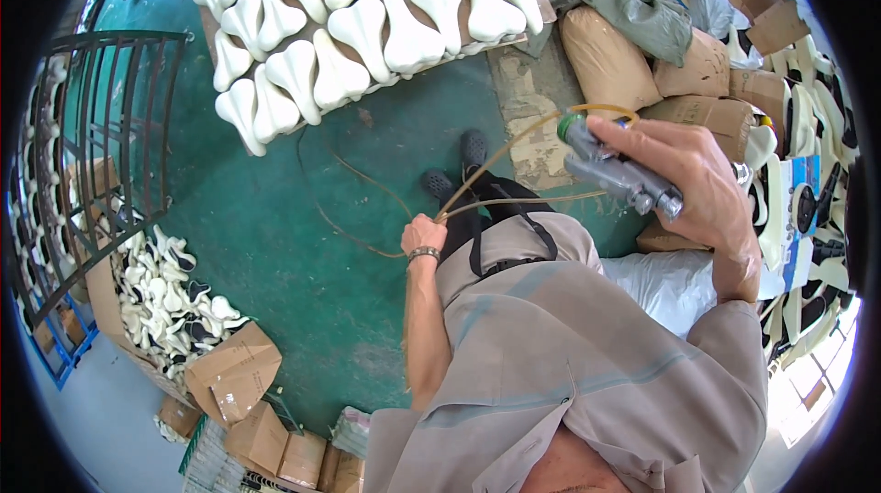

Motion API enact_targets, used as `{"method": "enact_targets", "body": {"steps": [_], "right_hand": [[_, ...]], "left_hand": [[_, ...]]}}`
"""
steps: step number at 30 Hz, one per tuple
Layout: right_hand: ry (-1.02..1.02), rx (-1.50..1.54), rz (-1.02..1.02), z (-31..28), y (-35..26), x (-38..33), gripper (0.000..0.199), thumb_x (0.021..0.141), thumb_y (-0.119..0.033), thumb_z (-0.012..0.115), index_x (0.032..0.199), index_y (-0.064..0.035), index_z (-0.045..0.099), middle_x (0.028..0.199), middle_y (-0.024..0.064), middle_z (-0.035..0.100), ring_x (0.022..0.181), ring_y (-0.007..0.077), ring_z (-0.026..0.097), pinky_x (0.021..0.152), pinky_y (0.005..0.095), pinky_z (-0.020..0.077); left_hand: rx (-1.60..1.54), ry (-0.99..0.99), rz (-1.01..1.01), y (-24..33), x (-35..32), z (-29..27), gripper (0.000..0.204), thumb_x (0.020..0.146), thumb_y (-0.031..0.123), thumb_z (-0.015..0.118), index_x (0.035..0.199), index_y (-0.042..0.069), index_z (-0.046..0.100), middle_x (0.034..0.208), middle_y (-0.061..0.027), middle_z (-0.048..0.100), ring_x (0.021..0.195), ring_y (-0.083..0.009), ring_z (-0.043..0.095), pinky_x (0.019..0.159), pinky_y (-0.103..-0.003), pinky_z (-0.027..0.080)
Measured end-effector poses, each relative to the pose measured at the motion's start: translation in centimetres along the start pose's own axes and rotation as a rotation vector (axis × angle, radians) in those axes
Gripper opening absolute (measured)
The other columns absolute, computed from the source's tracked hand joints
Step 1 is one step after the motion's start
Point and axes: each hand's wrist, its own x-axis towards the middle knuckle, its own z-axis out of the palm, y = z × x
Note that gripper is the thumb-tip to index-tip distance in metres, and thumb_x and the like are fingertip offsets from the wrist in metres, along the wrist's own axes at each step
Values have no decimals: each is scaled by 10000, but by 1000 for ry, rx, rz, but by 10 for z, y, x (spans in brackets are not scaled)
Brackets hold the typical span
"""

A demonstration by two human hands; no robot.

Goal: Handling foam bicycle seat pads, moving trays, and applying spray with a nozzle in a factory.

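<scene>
My right hand (705, 179) is raised at the right, its fingers wrapped round a grey metal spray gun (617, 170) with a green ring at one end. A thin yellowish hose (503, 150) loops from near the gun down to my left hand (423, 234). That hand is closed on the hose in front of my waist, and a bracelet circles its wrist. More of the hose hangs in loops to the left, over the green floor. Beyond my feet, white bicycle saddle pads (360, 27) lie in rows on a board, apart from both hands.
At the left, a large carton (108, 302) is full of small white and black saddle pieces, near a dark metal rack (115, 130). Tan sacks (606, 57) and cartons pile up at the right. A white plastic bag (668, 284) lies beside me. More cartons (301, 458) stand at the lower left.
</scene>
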Motion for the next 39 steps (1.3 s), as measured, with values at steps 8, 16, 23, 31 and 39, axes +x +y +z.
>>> {"method": "enact_targets", "body": {"steps": [8, 16, 23, 31, 39], "right_hand": [[12, -14, -34, 16, -40, -27, 750, 661, -89, 681, 1406, -26, 621, 1052, 206, 720, 947, 423, 698, 859, 430, 545], [-12, 6, -93, 0, -8, -39, 707, 699, -43, 712, 1400, -42, 621, 1038, 180, 720, 923, 413, 694, 817, 443, 548], [109, -111, -19, -43, 60, -39, 698, 724, -1, 681, 1416, -81, 626, 1054, 194, 727, 952, 404, 703, 849, 431, 542], [108, -58, -83, -66, 123, -20, 711, 704, -17, 729, 1404, -91, 628, 1067, 168, 730, 946, 390, 715, 825, 450, 555], [178, -57, -170, -76, 159, -13, 706, 738, -52, 758, 1423, -88, 593, 980, 155, 689, 882, 392, 673, 763, 466, 532]], "left_hand": [[7, -36, 53, -22, -3, 14, 447, 886, 481, 733, 1042, 65, 778, 1072, -239, 749, 1040, -437, 710, 883, -524, 566], [-19, -17, -18, -3, -25, 34, 443, 882, 465, 738, 1045, 56, 780, 1078, -239, 747, 1045, -437, 708, 881, -522, 568], [-47, -5, -50, 64, -32, 64, 437, 854, 496, 764, 1045, 103, 786, 1094, -200, 757, 1058, -412, 709, 899, -512, 563], [1, -13, -31, 130, -29, 77, 447, 858, 506, 757, 1050, 103, 782, 1086, -206, 756, 1049, -414, 710, 885, -509, 567], [-28, 33, -39, 164, -28, 69, 390, 877, 420, 728, 1023, 64, 788, 1039, -250, 751, 1030, -441, 713, 892, -520, 561]]}}
